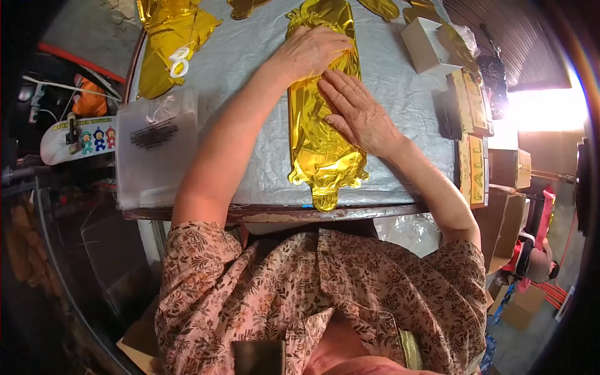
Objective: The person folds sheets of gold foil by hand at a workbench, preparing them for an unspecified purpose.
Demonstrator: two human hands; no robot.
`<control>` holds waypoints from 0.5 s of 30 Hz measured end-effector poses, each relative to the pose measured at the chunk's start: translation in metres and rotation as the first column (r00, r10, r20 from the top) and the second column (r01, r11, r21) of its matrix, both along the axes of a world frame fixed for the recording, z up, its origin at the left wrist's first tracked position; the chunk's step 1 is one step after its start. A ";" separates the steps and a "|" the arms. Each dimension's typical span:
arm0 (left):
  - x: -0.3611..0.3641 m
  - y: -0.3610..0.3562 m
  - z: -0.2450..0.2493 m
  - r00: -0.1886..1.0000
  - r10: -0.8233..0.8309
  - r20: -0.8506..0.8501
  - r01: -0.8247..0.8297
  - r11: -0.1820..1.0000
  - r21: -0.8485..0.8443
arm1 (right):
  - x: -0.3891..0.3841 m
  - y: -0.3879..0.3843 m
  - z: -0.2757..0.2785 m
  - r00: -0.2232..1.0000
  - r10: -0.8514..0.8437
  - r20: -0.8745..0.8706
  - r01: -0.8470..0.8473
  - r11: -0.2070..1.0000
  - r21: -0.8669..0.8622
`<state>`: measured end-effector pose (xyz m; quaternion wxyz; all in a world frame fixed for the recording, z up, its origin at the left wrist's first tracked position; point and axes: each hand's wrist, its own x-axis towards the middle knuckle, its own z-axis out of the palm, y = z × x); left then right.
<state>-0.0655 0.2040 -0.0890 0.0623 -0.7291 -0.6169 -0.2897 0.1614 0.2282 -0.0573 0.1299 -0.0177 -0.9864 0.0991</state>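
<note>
The person seems to be flattening gold foil (322, 165) at twelve o'clock on the desk (250, 165), right hand (355, 111) flat, left hand (315, 50) curled, pinch indiscernible; continuing likely calls for even pressure.

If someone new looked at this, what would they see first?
Probably the shiny gold foil down the middle of the table, with the left hand and right hand on it. Next, perhaps the bright glare at the upper right, then the skateboard with cartoon figures, left of the table.
</note>
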 end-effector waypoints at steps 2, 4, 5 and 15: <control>0.001 0.001 0.000 1.000 0.007 -0.021 -0.008 1.000 -0.021 | 0.001 0.000 -0.001 1.000 -0.010 -0.019 0.009 0.999 -0.038; -0.002 0.001 0.000 0.999 -0.012 -0.035 0.011 1.000 -0.011 | 0.005 0.013 0.001 0.993 -0.104 -0.056 0.101 0.993 -0.064; -0.003 0.000 0.000 0.999 -0.029 -0.046 0.029 1.000 -0.005 | 0.005 0.022 0.003 0.976 -0.197 -0.088 0.189 0.977 -0.095; 0.001 0.000 -0.001 0.996 0.000 -0.092 0.003 1.000 0.028 | -0.036 0.121 -0.025 0.880 -0.475 -0.001 0.454 0.841 0.293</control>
